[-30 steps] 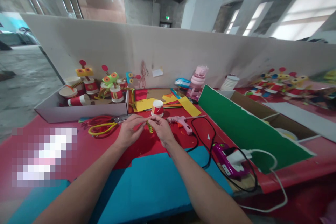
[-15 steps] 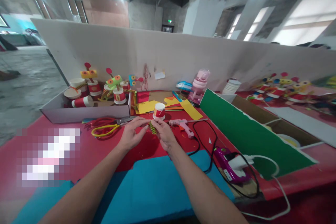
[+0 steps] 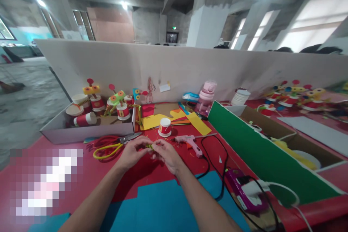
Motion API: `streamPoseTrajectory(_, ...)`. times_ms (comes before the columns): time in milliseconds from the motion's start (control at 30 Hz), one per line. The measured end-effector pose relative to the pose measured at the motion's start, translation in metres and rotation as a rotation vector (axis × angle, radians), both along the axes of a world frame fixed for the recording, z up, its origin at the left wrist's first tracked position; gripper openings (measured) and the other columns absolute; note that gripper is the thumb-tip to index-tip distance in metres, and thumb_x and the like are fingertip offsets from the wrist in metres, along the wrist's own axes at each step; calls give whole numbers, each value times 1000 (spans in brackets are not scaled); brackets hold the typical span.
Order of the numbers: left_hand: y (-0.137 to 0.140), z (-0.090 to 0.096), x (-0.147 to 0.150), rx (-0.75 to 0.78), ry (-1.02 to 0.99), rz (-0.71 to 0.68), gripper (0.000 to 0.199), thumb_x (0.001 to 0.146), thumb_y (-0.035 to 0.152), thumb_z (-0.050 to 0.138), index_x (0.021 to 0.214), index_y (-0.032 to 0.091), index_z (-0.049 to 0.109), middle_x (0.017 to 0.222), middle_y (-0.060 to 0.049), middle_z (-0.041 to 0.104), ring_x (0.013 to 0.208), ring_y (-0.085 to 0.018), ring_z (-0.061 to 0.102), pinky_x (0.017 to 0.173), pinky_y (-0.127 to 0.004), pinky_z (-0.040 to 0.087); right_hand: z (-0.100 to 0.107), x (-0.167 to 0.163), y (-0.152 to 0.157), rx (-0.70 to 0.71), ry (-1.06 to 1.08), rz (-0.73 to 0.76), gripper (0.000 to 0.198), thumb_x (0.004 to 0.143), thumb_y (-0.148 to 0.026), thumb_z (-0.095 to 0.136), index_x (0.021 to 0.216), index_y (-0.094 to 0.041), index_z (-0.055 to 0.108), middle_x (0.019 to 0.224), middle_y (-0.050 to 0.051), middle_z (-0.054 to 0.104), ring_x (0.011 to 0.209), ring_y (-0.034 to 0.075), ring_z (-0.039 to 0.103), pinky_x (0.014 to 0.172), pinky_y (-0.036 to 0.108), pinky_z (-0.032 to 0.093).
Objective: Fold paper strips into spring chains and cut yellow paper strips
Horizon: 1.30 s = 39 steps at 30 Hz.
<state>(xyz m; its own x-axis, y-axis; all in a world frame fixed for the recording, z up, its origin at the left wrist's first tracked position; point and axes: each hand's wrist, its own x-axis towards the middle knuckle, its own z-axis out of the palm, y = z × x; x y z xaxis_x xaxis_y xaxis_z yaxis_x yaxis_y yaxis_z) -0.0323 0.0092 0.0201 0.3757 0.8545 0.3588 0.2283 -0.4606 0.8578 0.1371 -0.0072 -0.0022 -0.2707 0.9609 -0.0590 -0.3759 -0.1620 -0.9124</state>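
Between my two hands lies a small green-and-dark folded paper spring (image 3: 149,146), held level and partly covered by fingers. My left hand (image 3: 133,152) is closed on its left end, and my right hand (image 3: 166,153) pinches the right end. Just beyond the fingers a red and white paper cup (image 3: 164,127) stands upside down on the red table. To the right of my right hand rests a pink hot glue gun (image 3: 189,143). Scissors with yellow handles (image 3: 110,150) lie left of my left hand.
At back left, a white box (image 3: 89,133) holds paper cups and cup figures. Yellow paper (image 3: 199,123) lies behind the glue gun. A green-sided box (image 3: 261,152) and a purple power strip (image 3: 243,192) with cables occupy the right. Blue sheets (image 3: 154,206) cover the near edge.
The paper spring has turned from slanting downward to lying level between my hands. My left fingers have come in onto its end. The view has tilted up slightly.
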Motion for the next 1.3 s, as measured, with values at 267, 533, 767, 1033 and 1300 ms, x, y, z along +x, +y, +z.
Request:
streamPoseTrajectory(267,17,8,-23,90,180,313,22,79,35,61,91,18,67,84,-3,70,73,-16,62,70,-27,47,3,-5,-11,400,-540,-432,32,85,-41,57,109,-19,57,91,5,66,71,15,60,67,28,46)
streamPoseTrajectory(533,87,52,-1,605,964,430,15,82,28,55,88,18,65,85,-10,69,89,-27,58,79,-38,40,-2,-25,-23,771,-774,-195,17,88,-25,54,74,-19,62,74,1,66,71,13,58,66,23,40)
streamPoseTrajectory(767,115,47,39,681,1244,351,16,80,25,56,84,14,67,86,-18,67,97,-34,53,80,-45,32,0,-18,-19,730,-804,-260,17,89,-27,54,76,-19,62,75,0,67,71,12,59,65,21,38)
streamPoseTrajectory(1033,118,6,48,625,1285,209,25,74,11,49,91,11,67,82,-20,69,96,-35,55,88,-52,30,-4,-21,-19,720,-829,-237,18,90,-29,52,78,-20,62,77,0,67,73,12,60,64,21,39)
streamPoseTrajectory(1300,141,34,39,460,1279,157,21,71,12,49,70,17,70,80,-16,71,87,-31,61,83,-47,35,-1,-18,-19,714,-807,-219,20,91,-31,49,81,-21,63,78,1,68,73,13,60,64,21,40)
